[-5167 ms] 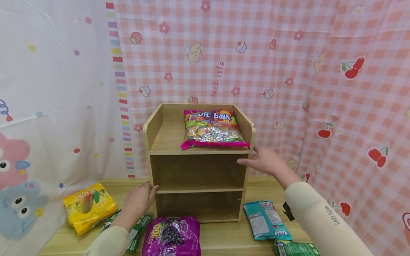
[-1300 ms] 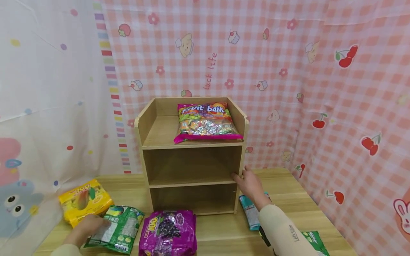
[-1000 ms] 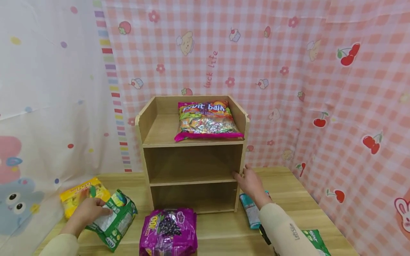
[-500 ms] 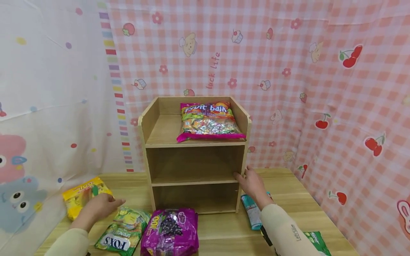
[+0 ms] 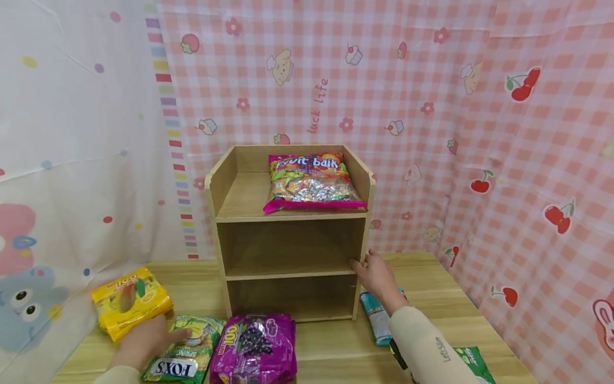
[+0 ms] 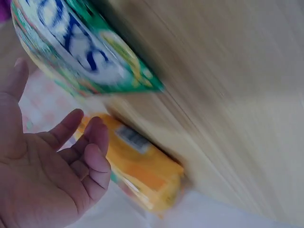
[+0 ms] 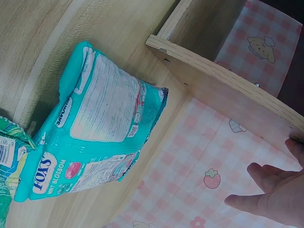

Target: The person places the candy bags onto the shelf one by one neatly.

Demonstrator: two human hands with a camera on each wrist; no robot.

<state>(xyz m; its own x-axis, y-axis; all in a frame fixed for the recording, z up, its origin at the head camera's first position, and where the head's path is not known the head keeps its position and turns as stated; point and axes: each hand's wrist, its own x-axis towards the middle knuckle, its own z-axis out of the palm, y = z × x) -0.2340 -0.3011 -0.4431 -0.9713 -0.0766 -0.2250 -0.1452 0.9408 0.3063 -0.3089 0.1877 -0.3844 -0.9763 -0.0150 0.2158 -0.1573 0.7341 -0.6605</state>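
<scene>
In the head view, my left hand (image 5: 146, 341) is low at the left, between a yellow mango candy bag (image 5: 129, 301) and a green FOX'S candy bag (image 5: 184, 352). The left wrist view shows its fingers loosely bent, with nothing in the palm and a gap to the green bag (image 6: 90, 52). My right hand (image 5: 376, 277) rests at the right side panel of a wooden three-tier shelf (image 5: 290, 217), thumb at the front edge. Its other fingers extend along the panel's outer side in the right wrist view. A Fruit balk candy bag (image 5: 314, 184) lies on the top tier.
A purple grape candy bag (image 5: 254, 349) stands before the shelf's lower left. Right of the shelf lies a teal FOX'S bag (image 7: 102, 109), with another green bag (image 5: 472, 362) nearer the front. Patterned curtains (image 5: 297, 80) hang behind and at both sides.
My left hand left the shelf, lifted the green bag and turned it front side up, then let go; it has since lowered beside it. My right hand moved down the side panel.
</scene>
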